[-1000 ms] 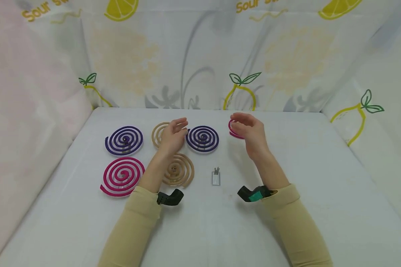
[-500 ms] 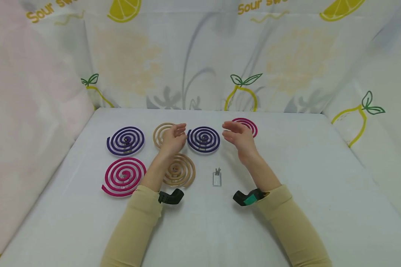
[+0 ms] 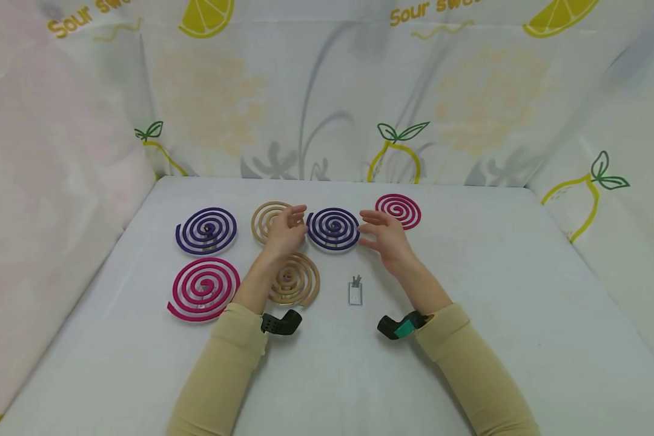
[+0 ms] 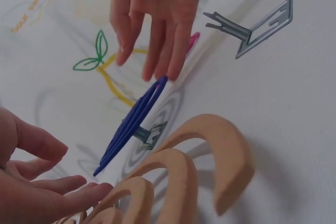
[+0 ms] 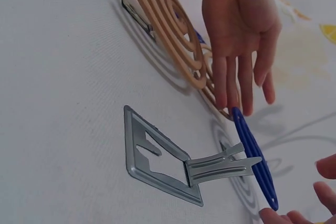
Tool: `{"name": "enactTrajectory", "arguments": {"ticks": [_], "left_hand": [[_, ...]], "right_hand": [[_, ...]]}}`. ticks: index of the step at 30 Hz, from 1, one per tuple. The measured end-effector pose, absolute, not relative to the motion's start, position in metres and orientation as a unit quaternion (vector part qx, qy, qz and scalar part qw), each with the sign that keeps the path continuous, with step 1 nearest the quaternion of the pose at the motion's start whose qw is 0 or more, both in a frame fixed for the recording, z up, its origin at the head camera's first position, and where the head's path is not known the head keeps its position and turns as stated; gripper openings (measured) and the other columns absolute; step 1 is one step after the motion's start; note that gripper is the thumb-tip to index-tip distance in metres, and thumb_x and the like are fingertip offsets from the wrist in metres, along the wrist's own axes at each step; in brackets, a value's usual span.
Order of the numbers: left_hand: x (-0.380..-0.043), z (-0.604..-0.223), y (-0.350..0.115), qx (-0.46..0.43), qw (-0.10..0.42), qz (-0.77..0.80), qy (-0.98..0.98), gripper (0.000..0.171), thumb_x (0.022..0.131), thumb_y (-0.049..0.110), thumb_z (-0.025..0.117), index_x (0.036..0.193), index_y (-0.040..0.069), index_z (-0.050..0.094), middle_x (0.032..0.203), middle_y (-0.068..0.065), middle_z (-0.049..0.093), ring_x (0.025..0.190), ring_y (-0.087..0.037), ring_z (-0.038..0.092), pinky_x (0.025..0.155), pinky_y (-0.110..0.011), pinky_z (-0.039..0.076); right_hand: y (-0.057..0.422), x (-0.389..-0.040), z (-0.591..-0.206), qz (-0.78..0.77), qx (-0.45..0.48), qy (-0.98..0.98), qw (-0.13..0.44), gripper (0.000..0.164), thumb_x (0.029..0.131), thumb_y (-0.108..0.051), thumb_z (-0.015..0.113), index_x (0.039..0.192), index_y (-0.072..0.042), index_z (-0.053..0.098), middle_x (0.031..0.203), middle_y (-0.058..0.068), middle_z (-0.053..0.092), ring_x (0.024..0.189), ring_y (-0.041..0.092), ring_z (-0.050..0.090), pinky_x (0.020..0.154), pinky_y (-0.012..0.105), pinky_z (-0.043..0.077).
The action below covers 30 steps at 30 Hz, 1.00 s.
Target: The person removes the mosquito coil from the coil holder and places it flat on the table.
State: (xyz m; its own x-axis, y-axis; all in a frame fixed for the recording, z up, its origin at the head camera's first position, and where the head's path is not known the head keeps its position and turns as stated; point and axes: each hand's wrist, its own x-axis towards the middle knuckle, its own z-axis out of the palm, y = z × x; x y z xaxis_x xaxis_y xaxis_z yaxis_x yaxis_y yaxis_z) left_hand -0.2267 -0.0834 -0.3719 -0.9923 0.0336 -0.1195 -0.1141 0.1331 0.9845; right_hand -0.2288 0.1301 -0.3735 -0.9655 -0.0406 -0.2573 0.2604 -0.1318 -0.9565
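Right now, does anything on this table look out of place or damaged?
One thing: the bare metal stand to the right of the front tan coil carries no coil, unlike the stand under the blue coil behind it. I see no damage or spill.

forearms (image 3: 220,363): stretched forward | left grip (image 3: 286,233): relaxed, turned inward | right grip (image 3: 388,240): relaxed, turned inward
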Motion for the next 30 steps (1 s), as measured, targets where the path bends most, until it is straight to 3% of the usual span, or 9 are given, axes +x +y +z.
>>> {"name": "enactTrajectory", "arguments": {"ticks": [13,23,30], "left_hand": [[-0.228,-0.374,-0.084,-0.041,0.084,0.694,0.714,0.059,0.091,-0.012,0.041,0.149,-0.004,0.037,0.156,-0.026,0.035,0.139,-0.036,0.04,0.11,-0.049,0.045],[-0.227,-0.375,-0.085,-0.056,0.108,0.709,0.695,0.058,0.095,-0.01,0.044,0.152,0.001,0.035,0.156,-0.025,0.034,0.137,-0.035,0.045,0.111,-0.044,0.046],[-0.227,-0.375,-0.085,-0.056,0.112,0.719,0.684,0.058,0.096,-0.01,0.043,0.152,0.0,0.034,0.156,-0.026,0.033,0.137,-0.035,0.046,0.111,-0.044,0.046]], "right_hand": [[0.128,-0.232,-0.384,-0.747,0.093,0.648,0.115,0.046,0.098,0.004,0.052,0.144,0.004,0.047,0.145,0.021,0.048,0.123,0.025,0.053,0.108,0.045,0.049],[0.13,-0.232,-0.39,-0.762,0.087,0.63,0.122,0.047,0.097,0.005,0.053,0.143,0.005,0.047,0.138,0.021,0.052,0.106,0.017,0.059,0.104,0.042,0.052],[0.13,-0.232,-0.391,-0.764,0.08,0.628,0.121,0.048,0.095,0.006,0.054,0.143,0.005,0.047,0.136,0.02,0.053,0.105,0.016,0.059,0.103,0.039,0.052]]}}
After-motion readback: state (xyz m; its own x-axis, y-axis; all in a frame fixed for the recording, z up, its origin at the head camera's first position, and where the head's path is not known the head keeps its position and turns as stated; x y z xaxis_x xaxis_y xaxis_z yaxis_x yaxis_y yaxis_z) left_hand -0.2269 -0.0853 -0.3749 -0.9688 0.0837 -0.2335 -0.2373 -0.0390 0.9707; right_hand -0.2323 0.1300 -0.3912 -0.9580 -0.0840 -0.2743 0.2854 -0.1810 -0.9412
